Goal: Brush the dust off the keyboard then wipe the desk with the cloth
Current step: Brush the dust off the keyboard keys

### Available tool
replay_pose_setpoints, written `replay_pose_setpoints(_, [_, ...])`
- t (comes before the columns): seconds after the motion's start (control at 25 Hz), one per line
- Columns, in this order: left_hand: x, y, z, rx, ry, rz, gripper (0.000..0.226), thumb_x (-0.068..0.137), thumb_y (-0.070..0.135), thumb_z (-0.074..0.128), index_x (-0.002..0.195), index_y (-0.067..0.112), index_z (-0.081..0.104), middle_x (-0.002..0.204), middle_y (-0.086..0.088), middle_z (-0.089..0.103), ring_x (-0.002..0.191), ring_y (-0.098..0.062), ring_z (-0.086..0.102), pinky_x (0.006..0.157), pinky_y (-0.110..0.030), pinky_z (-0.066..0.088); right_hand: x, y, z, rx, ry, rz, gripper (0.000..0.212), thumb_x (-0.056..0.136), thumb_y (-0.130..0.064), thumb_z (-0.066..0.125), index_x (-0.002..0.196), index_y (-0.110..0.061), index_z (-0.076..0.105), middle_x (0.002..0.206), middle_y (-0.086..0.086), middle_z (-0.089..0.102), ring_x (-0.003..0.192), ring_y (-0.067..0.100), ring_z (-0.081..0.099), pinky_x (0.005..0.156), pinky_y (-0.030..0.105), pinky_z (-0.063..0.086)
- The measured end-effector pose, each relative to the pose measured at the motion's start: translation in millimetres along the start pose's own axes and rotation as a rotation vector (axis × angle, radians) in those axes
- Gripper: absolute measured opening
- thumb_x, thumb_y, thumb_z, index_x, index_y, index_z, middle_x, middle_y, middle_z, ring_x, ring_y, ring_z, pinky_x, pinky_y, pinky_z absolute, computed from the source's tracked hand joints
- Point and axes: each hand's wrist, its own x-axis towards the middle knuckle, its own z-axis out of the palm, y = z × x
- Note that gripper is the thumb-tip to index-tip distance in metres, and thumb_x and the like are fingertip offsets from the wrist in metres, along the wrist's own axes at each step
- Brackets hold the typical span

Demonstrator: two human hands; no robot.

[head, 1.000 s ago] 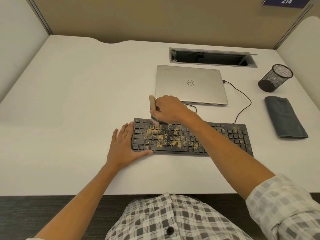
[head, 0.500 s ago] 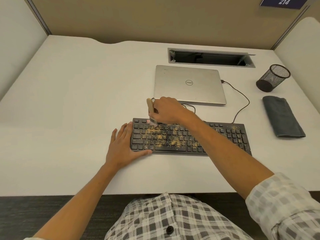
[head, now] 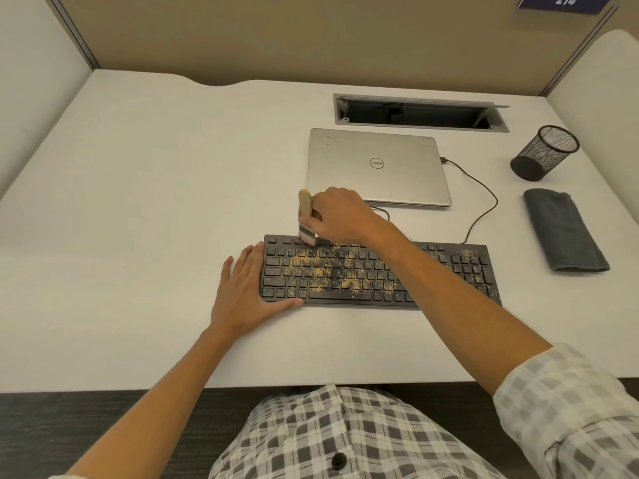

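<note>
While the dust (head: pixel 340 273) lies thick on the keyboard (head: pixel 449 267), we grip the brush (head: pixel 305 216) in our right hand (head: pixel 340 216), its bristles still at the top-left keys, barely moved; left hand (head: pixel 247 292) flat, steadying its left end. Cloth (head: pixel 562 229) waits right of the keyboard on the desk (head: pixel 138 202).

A closed silver laptop (head: pixel 378 166) lies flat near the middle of the view, logo up, with a black cable (head: pixel 482 205) plugged into its 3 o'clock edge and looping toward 6 o'clock. At 12 o'clock from it a rectangular cable hatch (head: pixel 420 113) stands open. A black mesh pen cup (head: pixel 544 152) sits at 3 o'clock. A dark sign (head: pixel 564 2) reads 214.
</note>
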Motion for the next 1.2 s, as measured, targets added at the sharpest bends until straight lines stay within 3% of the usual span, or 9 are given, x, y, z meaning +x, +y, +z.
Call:
replay_pose_setpoints(0.12, [-0.1, 0.0, 0.4, 0.009, -0.009, -0.004, 0.131, 0.065, 0.100, 0.045, 0.162, 0.020, 0.012, 0.167, 0.001, 0.025, 0.155, -0.017, 0.015, 0.127, -0.048, 0.006, -2.1, 3.8, -1.4, -0.001, -0.053, 0.021, 0.033, 0.095, -0.035, 0.049, 0.066, -0.020, 0.042, 0.061, -0.004, 0.044, 0.057, 0.018, 0.046, 0.055, 0.029, 0.033])
replay_pose_setpoints(0.28, [-0.8, -1.3, 1.3, 0.023, -0.018, -0.008, 0.131, 0.064, 0.101, 0.040, 0.163, 0.019, 0.012, 0.168, 0.000, 0.023, 0.156, -0.016, 0.013, 0.127, -0.047, 0.004, -3.8, 3.9, -2.1, -0.039, 0.004, 0.011, 0.036, 0.098, -0.038, 0.046, 0.068, -0.019, 0.044, 0.059, -0.005, 0.044, 0.052, 0.013, 0.043, 0.054, 0.029, 0.031])
replay_pose_setpoints(0.44, [-0.8, -0.6, 0.9, 0.013, -0.021, -0.008, 0.131, 0.064, 0.100, 0.042, 0.163, 0.020, 0.011, 0.168, 0.001, 0.022, 0.156, -0.015, 0.011, 0.128, -0.046, 0.002, -4.7, 3.3, -5.3, -0.118, -0.051, 0.020, 0.028, 0.096, -0.034, 0.046, 0.078, -0.013, 0.054, 0.063, -0.002, 0.045, 0.062, 0.022, 0.053, 0.058, 0.030, 0.037])
replay_pose_setpoints(0.56, [-0.4, -0.4, 1.0, 0.008, -0.018, -0.008, 0.131, 0.064, 0.101, 0.042, 0.163, 0.020, 0.012, 0.168, 0.002, 0.022, 0.156, -0.015, 0.010, 0.128, -0.046, 0.002, -5.8, 4.7, -6.2, -0.063, -0.027, 0.004, 0.035, 0.098, -0.038, 0.044, 0.071, -0.017, 0.049, 0.062, -0.003, 0.048, 0.058, 0.019, 0.050, 0.058, 0.030, 0.035])
replay_pose_setpoints(0.68, [-0.7, -0.6, 0.7, 0.006, -0.014, -0.008, 0.131, 0.064, 0.100, 0.042, 0.163, 0.020, 0.012, 0.168, 0.002, 0.022, 0.156, -0.015, 0.010, 0.128, -0.045, 0.001, -7.1, 5.2, -6.5, -0.036, -0.055, 0.001, 0.039, 0.099, -0.038, 0.041, 0.074, -0.011, 0.056, 0.067, 0.005, 0.057, 0.062, 0.025, 0.056, 0.058, 0.031, 0.038])
replay_pose_setpoints(0.84, [-0.5, 0.0, 0.4, 0.012, -0.016, -0.006, 0.131, 0.064, 0.100, 0.042, 0.163, 0.020, 0.012, 0.168, 0.001, 0.022, 0.156, -0.015, 0.010, 0.128, -0.044, 0.001, -8.6, 6.3, -6.9, -0.045, -0.029, 0.007, 0.035, 0.098, -0.039, 0.047, 0.068, -0.021, 0.042, 0.059, -0.006, 0.044, 0.053, 0.013, 0.044, 0.059, 0.030, 0.034])
replay_pose_setpoints(1.0, [-0.8, -0.1, 0.3, 0.009, -0.013, -0.008, 0.131, 0.064, 0.100, 0.042, 0.163, 0.019, 0.013, 0.168, 0.001, 0.022, 0.156, -0.015, 0.011, 0.127, -0.045, 0.001, -10.1, 7.6, -6.4, -0.054, -0.062, 0.023, 0.030, 0.097, -0.036, 0.047, 0.075, -0.015, 0.049, 0.061, -0.003, 0.044, 0.059, 0.021, 0.050, 0.058, 0.030, 0.037])
replay_pose_setpoints(1.2, [-0.6, 0.1, 0.6, 0.003, -0.009, -0.010, 0.130, 0.064, 0.100, 0.043, 0.163, 0.019, 0.015, 0.168, 0.001, 0.024, 0.156, -0.016, 0.012, 0.127, -0.046, 0.004, -13.9, 15.4, -3.6, -0.010, -0.039, 0.056, 0.039, 0.096, -0.036, 0.048, 0.061, -0.023, 0.036, 0.058, -0.004, 0.043, 0.053, 0.016, 0.045, 0.052, 0.029, 0.030])
